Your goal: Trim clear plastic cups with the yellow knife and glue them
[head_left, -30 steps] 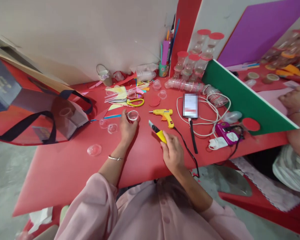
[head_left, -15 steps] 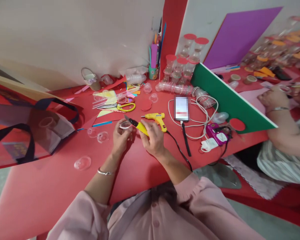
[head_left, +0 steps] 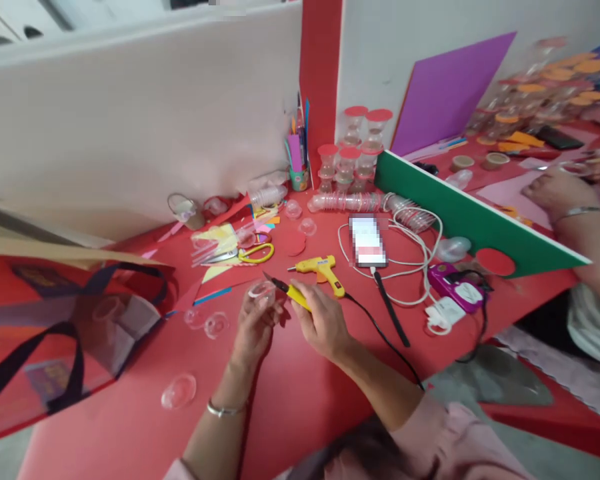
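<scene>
My left hand [head_left: 254,325] has its fingers curled around a clear plastic dome lid [head_left: 263,291], held above the red table. In my right hand [head_left: 325,319] is a utility knife [head_left: 299,297] with a yellow handle and a dark, pointed blade. Its blade is close to the lid's rim; I cannot tell whether they touch. Just beyond my right hand lies a yellow glue gun [head_left: 320,268] with a black cord. Clear dome lids [head_left: 217,325] sit left of my left hand, and another lid [head_left: 179,391] is nearer the table's front.
Yellow-handled scissors [head_left: 255,253] lie among paper scraps. A phone [head_left: 369,241] is plugged into a white cable near a purple power strip [head_left: 457,288]. Red-topped plastic hourglass shapes [head_left: 349,167] stand behind. A green divider [head_left: 460,203] separates another person's arm [head_left: 573,197]. A bag [head_left: 100,360] stands left.
The view has tilted up and shifted, so things sit lower in the picture. The lid has been turned in my left hand, while the utility knife stays at its rim.
</scene>
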Tool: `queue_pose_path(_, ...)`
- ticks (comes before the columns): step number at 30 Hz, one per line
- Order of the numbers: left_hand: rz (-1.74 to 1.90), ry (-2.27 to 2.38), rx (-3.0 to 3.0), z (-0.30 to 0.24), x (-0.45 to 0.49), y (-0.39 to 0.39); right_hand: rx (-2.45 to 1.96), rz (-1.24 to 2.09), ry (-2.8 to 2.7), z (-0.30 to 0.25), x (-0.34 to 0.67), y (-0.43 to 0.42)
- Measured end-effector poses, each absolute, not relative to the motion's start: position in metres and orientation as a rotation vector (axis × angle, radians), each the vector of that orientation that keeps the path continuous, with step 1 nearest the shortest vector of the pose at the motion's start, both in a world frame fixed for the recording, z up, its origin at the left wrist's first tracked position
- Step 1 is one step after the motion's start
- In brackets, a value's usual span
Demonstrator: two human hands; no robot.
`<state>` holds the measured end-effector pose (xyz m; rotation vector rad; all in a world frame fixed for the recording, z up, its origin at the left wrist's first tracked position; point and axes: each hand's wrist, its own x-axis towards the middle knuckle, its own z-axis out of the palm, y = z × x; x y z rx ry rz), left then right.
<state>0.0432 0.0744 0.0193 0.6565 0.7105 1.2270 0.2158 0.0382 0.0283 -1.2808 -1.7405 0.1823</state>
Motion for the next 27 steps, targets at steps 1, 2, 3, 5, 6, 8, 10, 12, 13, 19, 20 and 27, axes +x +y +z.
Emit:
queue_pose_path(1,1.216,0.7,0.665,0.02,0.043,0.075,-1.296,0.211,-1.72,0.03,0.217,0.033)
queue_pose_path(2,1.196,0.698,0.671,0.02,0.043,0.075,-1.307,0.231,-1.697,0.031,0.218,0.027)
queue_pose_path(3,1.175,0.697,0.68,0.021,0.043,0.075,-1.315,0.25,-1.673,0.031,0.219,0.02)
queue_pose_path(5,1.103,0.676,0.706,0.022,0.044,0.075,-1.343,0.307,-1.652,0.03,0.223,0.005)
queue_pose_path(6,1.085,0.666,0.709,0.023,0.045,0.074,-1.348,0.305,-1.651,0.029,0.225,-0.003)
queue_pose_path(8,1.047,0.648,0.688,0.023,0.046,0.073,-1.383,0.247,-1.686,0.024,0.229,-0.015)
queue_pose_path(10,1.025,0.657,0.666,0.023,0.047,0.072,-1.408,0.169,-1.74,0.019,0.233,-0.023)
queue_pose_path(12,1.018,0.656,0.649,0.023,0.047,0.072,-1.398,0.083,-1.797,0.016,0.237,-0.028)
queue_pose_path(13,1.009,0.659,0.644,0.023,0.047,0.072,-1.398,0.045,-1.813,0.015,0.239,-0.03)
queue_pose_path(19,0.979,0.754,0.656,0.018,0.043,0.071,-1.486,0.106,-1.815,0.018,0.245,-0.032)
queue_pose_path(20,0.992,0.783,0.663,0.017,0.042,0.071,-1.489,0.158,-1.797,0.019,0.245,-0.031)
queue_pose_path(27,0.965,0.855,0.748,0.022,0.043,0.069,-1.487,0.33,-1.755,0.019,0.249,-0.03)
